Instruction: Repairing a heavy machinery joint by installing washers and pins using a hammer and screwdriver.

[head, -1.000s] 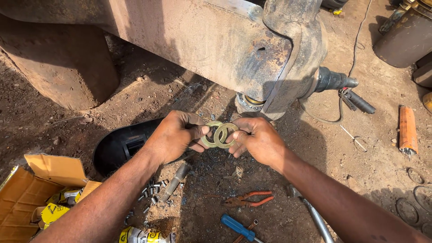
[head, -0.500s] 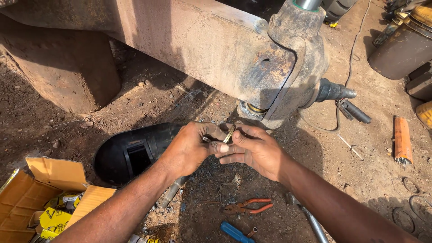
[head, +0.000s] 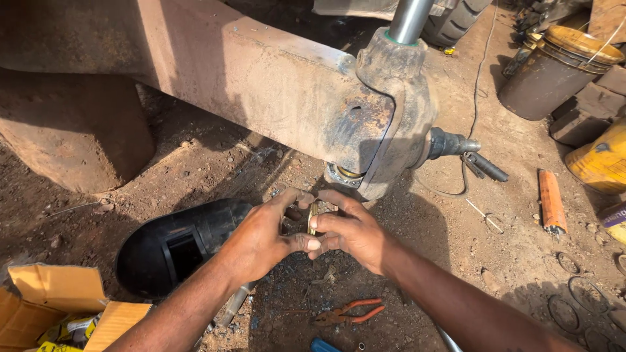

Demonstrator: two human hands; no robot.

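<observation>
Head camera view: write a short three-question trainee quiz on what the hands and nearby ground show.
1. True or false: both hands pinch the thin metal rings edge-on below the rusty axle beam.
2. What lies on the dirt nearest below the right hand? A) orange-handled pliers B) a hammer C) a saw
3. What black item lies beside the left hand?

Key: 1 true; 2 A; 3 the welding mask.

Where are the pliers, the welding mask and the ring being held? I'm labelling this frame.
pliers (head: pixel 347 313), head view, on the orange handles.
welding mask (head: pixel 171 245), head view, on its black shell by the window.
ring (head: pixel 312 218), head view, on its edge between both hands.
</observation>
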